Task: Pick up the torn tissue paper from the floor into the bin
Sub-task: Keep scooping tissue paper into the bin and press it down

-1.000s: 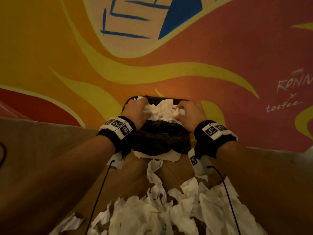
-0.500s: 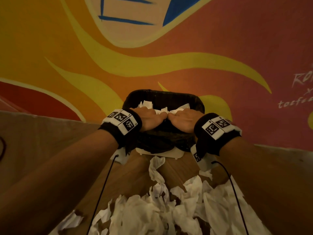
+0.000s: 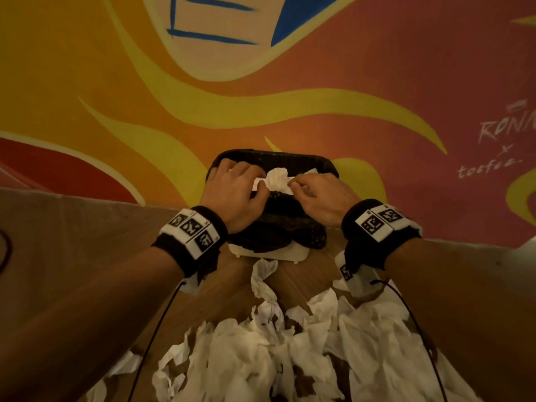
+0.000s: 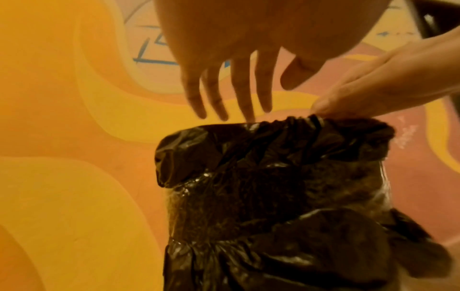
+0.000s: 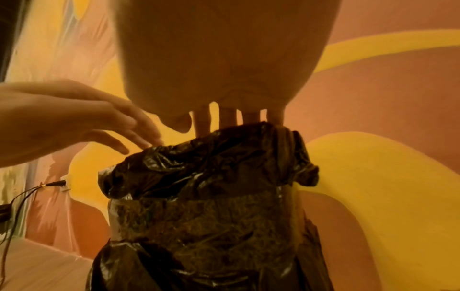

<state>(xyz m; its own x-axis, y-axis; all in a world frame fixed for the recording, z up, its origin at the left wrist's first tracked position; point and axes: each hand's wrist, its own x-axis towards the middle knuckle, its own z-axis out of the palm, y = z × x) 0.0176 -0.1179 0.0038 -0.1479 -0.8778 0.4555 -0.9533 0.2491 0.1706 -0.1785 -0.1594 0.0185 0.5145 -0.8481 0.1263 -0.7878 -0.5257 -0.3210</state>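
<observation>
A bin lined with a black bag point(image 3: 275, 156) stands against the painted wall. A crumpled white tissue wad point(image 3: 277, 179) lies in its mouth. Both hands hover over the opening, one on each side of the wad. My left hand point(image 3: 240, 181) has straight, spread fingers just above the rim point(image 4: 231, 110) and holds nothing. My right hand point(image 3: 295, 187) points its straight fingers down behind the bag's rim point(image 5: 236, 116), touching the wad. A large pile of torn tissue point(image 3: 261, 352) covers the wooden floor in front of the bin.
The bin's white base point(image 3: 269, 253) sits on the wooden floor. A tissue strip point(image 3: 261, 280) trails from the base to the pile. A wall socket with a plugged cable point(image 5: 62, 184) is at the left. Wrist cables hang over the pile.
A second ago both hands held a tissue wad above the bin. They then pressed it down together. Now they have lifted, parted slightly and let it go.
</observation>
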